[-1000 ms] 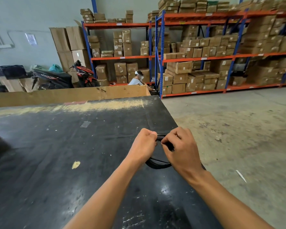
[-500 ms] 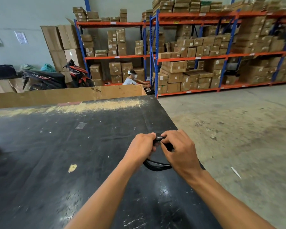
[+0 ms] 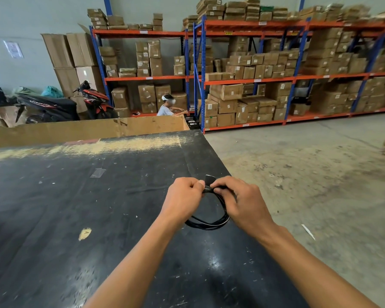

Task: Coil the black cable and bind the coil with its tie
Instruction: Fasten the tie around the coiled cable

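The black cable is wound into a small coil of several loops, held just above the black table near its right edge. My left hand pinches the top of the coil from the left. My right hand grips the same spot from the right, its fingers curled over the strands. A short black tie end sticks up between my two thumbs. The lower arc of the coil hangs free below my hands; its upper part is hidden by my fingers.
The table's right edge runs close past my hands, with concrete floor beyond. A cardboard wall borders the table's far side. Behind it a person sits by shelving racks full of boxes; motorbikes stand at left.
Both hands stay on the top of the coil. The tie end now stands up between my thumbs, and the coil's lower arc hangs a little rounder.
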